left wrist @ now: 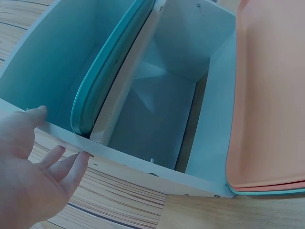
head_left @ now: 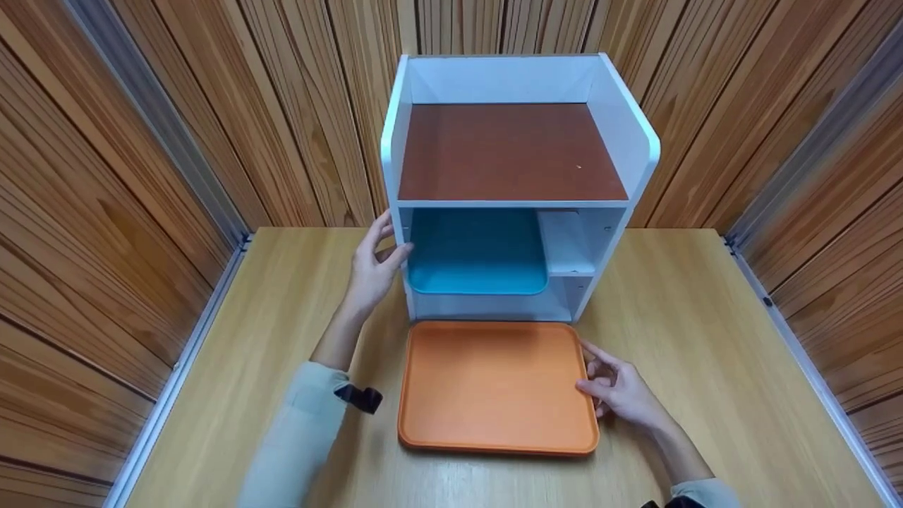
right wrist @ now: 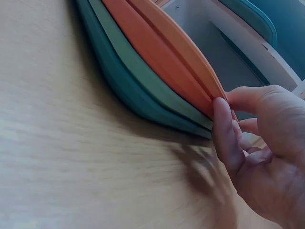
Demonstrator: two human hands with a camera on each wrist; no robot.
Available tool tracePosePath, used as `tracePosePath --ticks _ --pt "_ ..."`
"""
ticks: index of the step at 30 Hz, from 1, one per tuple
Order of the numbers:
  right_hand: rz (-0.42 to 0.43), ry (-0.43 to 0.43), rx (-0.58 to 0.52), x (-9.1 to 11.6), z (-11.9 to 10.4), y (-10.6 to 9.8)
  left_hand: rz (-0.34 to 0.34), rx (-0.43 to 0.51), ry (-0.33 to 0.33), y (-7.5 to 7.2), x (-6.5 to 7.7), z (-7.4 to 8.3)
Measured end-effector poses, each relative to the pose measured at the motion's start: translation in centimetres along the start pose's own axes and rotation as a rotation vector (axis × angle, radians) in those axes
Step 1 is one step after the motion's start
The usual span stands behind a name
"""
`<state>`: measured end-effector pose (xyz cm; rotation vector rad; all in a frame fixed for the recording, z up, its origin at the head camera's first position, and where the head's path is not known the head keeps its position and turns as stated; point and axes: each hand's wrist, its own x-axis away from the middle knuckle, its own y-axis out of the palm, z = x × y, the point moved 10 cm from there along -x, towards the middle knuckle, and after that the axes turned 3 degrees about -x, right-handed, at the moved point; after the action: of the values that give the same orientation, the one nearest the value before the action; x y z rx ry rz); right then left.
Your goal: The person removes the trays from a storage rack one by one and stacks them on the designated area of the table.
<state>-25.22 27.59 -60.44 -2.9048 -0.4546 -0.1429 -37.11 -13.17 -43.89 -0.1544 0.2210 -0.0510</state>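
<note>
A white shelf unit [head_left: 638, 134] with a brown top board stands on the table. My left hand [head_left: 370, 271] holds its left side panel, the thumb over the front edge and the fingers along the outside. Inside, a teal tray [head_left: 476, 250] lies on the middle shelf, towards the left. In front of the unit, my right hand [head_left: 624, 388] pinches the right rim of an orange tray [head_left: 497, 388]. The right wrist view shows green-teal trays [right wrist: 116, 71] stacked under the orange ones.
The wooden table [head_left: 705, 339] reaches out on both sides of the unit. Wood-patterned walls [head_left: 92, 176] enclose it at the back and sides, with metal rails [head_left: 190, 360] along the table's edges. Below the middle shelf is a lower compartment [left wrist: 147, 124].
</note>
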Motion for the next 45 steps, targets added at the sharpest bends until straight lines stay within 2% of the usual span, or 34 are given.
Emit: tracePosePath --ticks 6,16,19,25,29,32,36,40,45 --pt "-0.039 0.053 -0.030 0.1 0.7 0.4 0.016 -0.002 0.010 -0.3 0.0 -0.1" --pt "-0.023 0.022 0.002 0.1 0.0 0.2 0.010 -0.012 0.017 -0.2 -0.2 0.2" --pt "0.040 0.027 0.039 0.2 -0.6 -0.2 0.006 -0.013 0.016 -0.1 -0.3 0.3" --pt "0.271 0.084 0.081 0.5 -2.3 -1.0 -0.007 -0.013 0.017 0.1 -0.3 0.2" --pt "0.387 0.033 0.166 0.7 -4.4 -0.8 -0.006 -0.013 0.017 0.1 -0.4 0.2" --pt "0.422 -0.010 0.187 0.8 -5.6 0.0 0.002 -0.012 0.007 -0.1 -0.3 0.0" --pt "0.444 0.000 0.076 0.7 -5.8 1.2 0.009 -0.016 0.000 -0.1 -0.2 -0.1" --pt "0.502 -0.007 -0.061 0.7 -6.2 2.1 0.005 -0.018 -0.004 0.0 0.0 -0.2" --pt "0.544 -0.045 -0.144 0.6 -7.2 3.3 0.009 -0.018 -0.014 0.0 0.1 -0.2"
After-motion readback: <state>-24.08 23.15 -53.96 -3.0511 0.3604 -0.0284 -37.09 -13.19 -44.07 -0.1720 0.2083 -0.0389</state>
